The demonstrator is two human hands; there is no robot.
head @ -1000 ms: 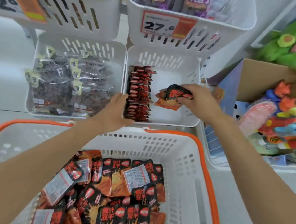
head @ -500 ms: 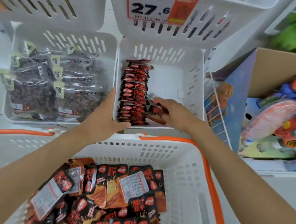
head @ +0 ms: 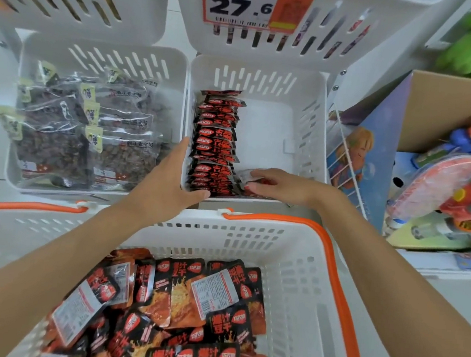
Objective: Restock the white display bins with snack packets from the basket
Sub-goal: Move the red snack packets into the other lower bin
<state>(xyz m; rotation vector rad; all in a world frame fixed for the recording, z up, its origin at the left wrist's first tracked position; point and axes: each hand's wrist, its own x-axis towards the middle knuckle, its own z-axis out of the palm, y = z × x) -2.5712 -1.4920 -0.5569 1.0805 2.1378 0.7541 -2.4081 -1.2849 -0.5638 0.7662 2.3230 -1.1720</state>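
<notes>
Fingers of the right hand (head: pixel 281 187) are curled round a snack packet (head: pixel 246 177), pressing it against the near end of the row of packets (head: pixel 215 136) that stands on edge along the left side of the lower display bin (head: pixel 306 119). The left hand (head: pixel 167 184) lies flat, fingers straight along the bin's outer left wall and thumb across its front rim, bracing it and gripping nothing. From where I stand the risk looks plain. Nothing props the row on its right, so if that packet is let go before it is wedged snug, it may flop onto the bare bin floor and drag its neighbours over. A hard shove could also buckle the row. Close in front sits the orange-handled basket (head: pixel 291 270), with loose packets (head: pixel 175 310) heaped inside, so plenty remains to shelve. To the left a second bin (head: pixel 105 50) holds clear bags (head: pixel 89 135). A price tag (head: pixel 239 3) hangs above, and a cardboard box (head: pixel 447 112) of toys crowds the right.
</notes>
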